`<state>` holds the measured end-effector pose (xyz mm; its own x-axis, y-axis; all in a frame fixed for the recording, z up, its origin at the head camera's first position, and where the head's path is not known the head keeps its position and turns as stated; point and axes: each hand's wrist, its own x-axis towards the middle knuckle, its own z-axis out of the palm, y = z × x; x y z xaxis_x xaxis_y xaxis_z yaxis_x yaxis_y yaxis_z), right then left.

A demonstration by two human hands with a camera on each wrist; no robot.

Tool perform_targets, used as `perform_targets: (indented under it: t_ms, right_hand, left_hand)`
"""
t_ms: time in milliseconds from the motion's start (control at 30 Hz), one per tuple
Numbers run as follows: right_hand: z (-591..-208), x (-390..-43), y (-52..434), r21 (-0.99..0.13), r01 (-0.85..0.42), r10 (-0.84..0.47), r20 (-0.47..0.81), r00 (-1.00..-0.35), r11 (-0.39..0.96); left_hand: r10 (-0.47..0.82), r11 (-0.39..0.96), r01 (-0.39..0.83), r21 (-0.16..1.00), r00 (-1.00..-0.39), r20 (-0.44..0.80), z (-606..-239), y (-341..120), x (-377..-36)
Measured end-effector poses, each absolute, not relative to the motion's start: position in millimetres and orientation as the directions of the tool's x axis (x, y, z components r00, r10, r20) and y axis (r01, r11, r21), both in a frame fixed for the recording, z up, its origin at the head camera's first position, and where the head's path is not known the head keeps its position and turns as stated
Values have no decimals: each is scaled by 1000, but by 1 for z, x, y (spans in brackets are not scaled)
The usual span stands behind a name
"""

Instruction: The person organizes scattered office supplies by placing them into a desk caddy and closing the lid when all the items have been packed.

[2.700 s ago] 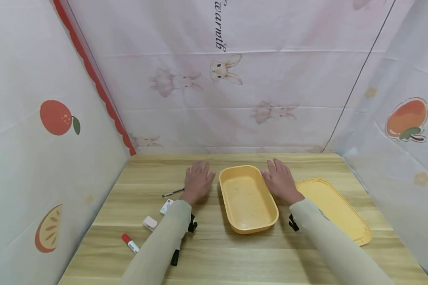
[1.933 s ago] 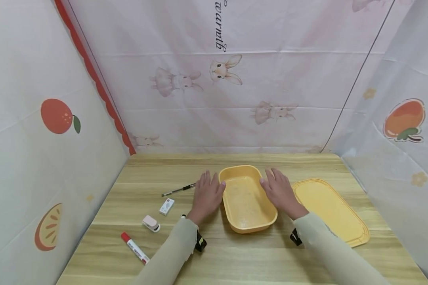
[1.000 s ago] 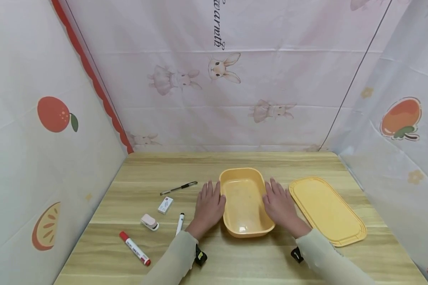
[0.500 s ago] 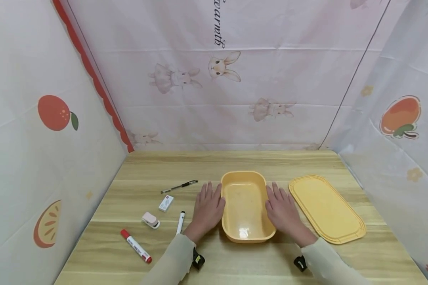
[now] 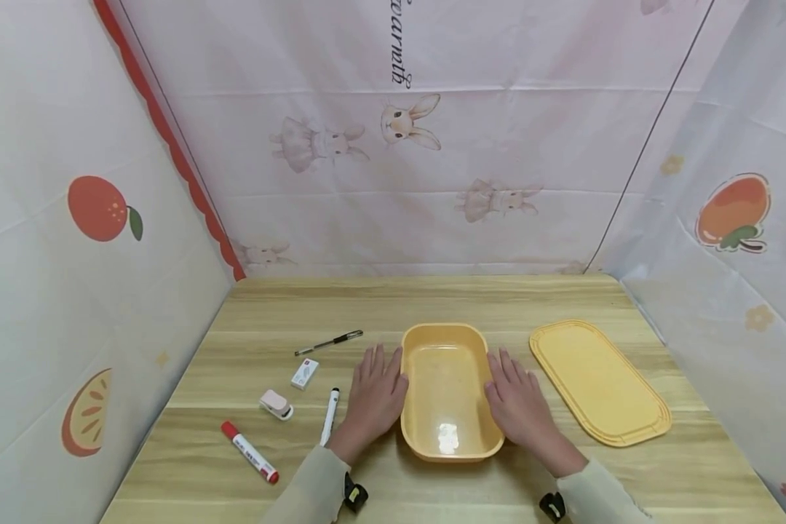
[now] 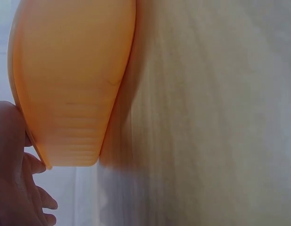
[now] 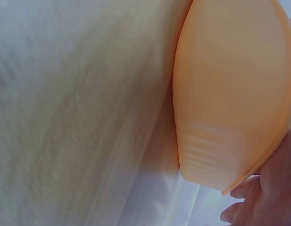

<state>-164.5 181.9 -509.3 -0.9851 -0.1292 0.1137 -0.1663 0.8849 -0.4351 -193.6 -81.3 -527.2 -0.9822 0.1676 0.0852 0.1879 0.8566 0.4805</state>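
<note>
A yellow rectangular plastic box [image 5: 447, 455] stands upright on the table between both hands, with nothing in it. My left hand [image 5: 375, 397] lies along its left side, fingers extended forward and thumb at the rim. On the opposite side my right hand [image 5: 520, 404] rests against the rim, its fingers also stretched forward. The left wrist view shows the box's outer wall [image 6: 74, 84] with fingertips [image 6: 34, 162] right at the rim. In the right wrist view the other wall [image 7: 230, 94] appears, and that hand touches the rim's edge.
The matching yellow lid [image 5: 602, 386] lies flat to the right. Left of the box are a black pen [image 5: 329, 343], a small white box [image 5: 304, 373], a pink-and-white clip-like item [image 5: 276, 405], a red-capped marker [image 5: 250, 452] and a black-tipped white marker [image 5: 330, 416]. Printed cloth walls surround the table.
Both hands have come to the box's sides, and the box has slid toward me and turned straighter. The left hand has uncovered the pen and white marker. The lid stays on the table.
</note>
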Motion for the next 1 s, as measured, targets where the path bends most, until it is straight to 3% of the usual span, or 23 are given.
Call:
perform_targets:
  t_ms: [500,1000]
  right_hand:
    - [-517,-142,171,-457,-173,-109,164,-980,873]
    - [-514,-137,169,-442,-162,-109,145,-983,882]
  left_hand:
    - [163,872,181,455,-983,80,-531,-90,-171]
    - [162,864,181,470,-983,82,-527,-92,-172]
